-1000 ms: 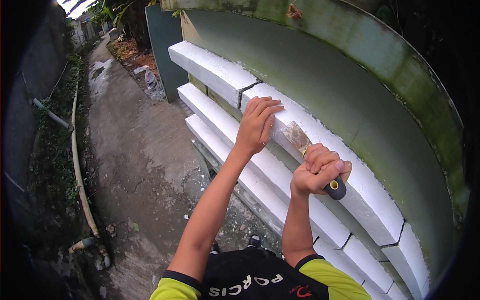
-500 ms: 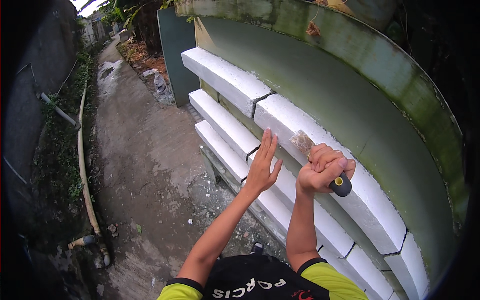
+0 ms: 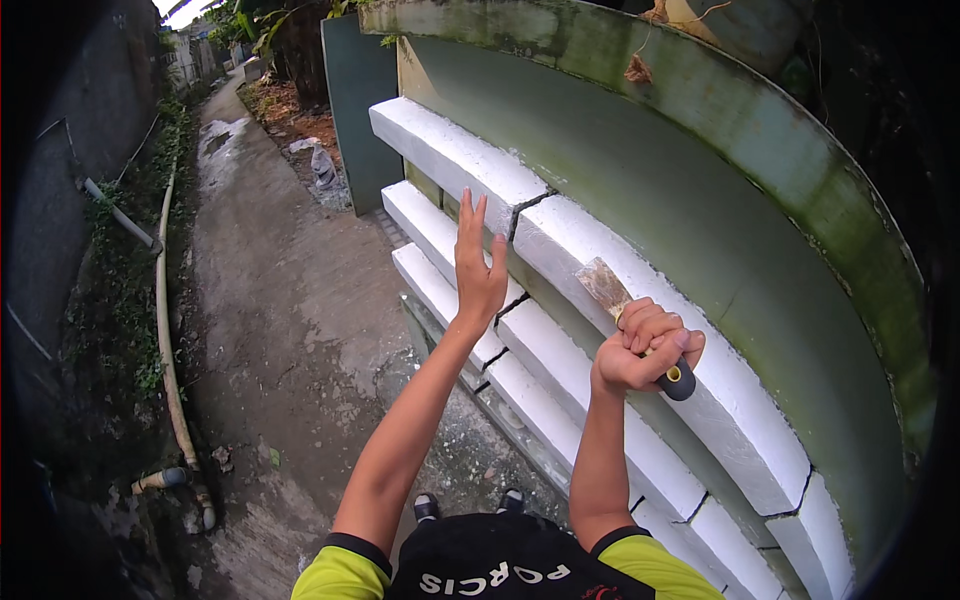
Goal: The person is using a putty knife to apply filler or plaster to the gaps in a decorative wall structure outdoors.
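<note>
My right hand (image 3: pixel 655 350) is wrapped around the dark handle of a scraper (image 3: pixel 606 285). Its flat, stained blade lies at the front edge of a long white ledge (image 3: pixel 660 290) on the wall. Fingers out straight, my left hand (image 3: pixel 479 255) holds nothing. Its fingertips are over the front face of the far upper white ledge (image 3: pixel 455 150), left of the dark joint; whether they touch it I cannot tell. Lower rows of white ledges (image 3: pixel 545 345) run beneath, partly hidden by my arms.
A curved green wall (image 3: pixel 720 250) rises behind the ledges, topped by a mossy rim (image 3: pixel 700 85). On the left a concrete path (image 3: pixel 290 330) runs into the distance, with a pipe (image 3: pixel 165 330) and weeds along its side. A grey-green panel (image 3: pixel 360 115) stands at the ledges' far end.
My left hand has moved up and to the left, from beside the scraper to the far ledge. The right hand keeps its grip, and the blade has shifted only slightly.
</note>
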Tool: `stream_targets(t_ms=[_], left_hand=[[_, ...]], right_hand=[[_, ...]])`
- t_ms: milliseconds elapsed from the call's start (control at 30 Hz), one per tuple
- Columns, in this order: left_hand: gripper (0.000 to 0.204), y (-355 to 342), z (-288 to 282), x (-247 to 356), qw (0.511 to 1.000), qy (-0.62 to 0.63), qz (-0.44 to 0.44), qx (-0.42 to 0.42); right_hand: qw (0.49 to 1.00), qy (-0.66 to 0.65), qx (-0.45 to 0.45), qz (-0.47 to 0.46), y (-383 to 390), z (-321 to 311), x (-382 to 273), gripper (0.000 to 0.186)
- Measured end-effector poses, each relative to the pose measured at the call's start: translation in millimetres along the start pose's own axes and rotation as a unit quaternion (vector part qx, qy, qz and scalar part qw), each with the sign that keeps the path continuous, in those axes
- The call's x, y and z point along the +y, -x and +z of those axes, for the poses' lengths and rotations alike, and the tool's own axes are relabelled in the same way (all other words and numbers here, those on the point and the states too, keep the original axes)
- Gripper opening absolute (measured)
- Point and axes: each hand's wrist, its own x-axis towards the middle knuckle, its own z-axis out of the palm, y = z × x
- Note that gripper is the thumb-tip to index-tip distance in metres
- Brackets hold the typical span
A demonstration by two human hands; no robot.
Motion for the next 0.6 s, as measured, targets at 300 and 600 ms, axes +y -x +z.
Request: stream_targets(t_ms=[300,600], left_hand=[[0.031,-73,4,-30,0.958,-0.115,0.216,-0.152],[0.034,-76,26,-53,0.963,-0.064,0.259,-0.048]], right_hand=[[0.999,-0.036,-0.012,0.014,-5,-24,-21,0.027],[0.996,-0.062,-0.055,0.017,11,11,24,0.025]])
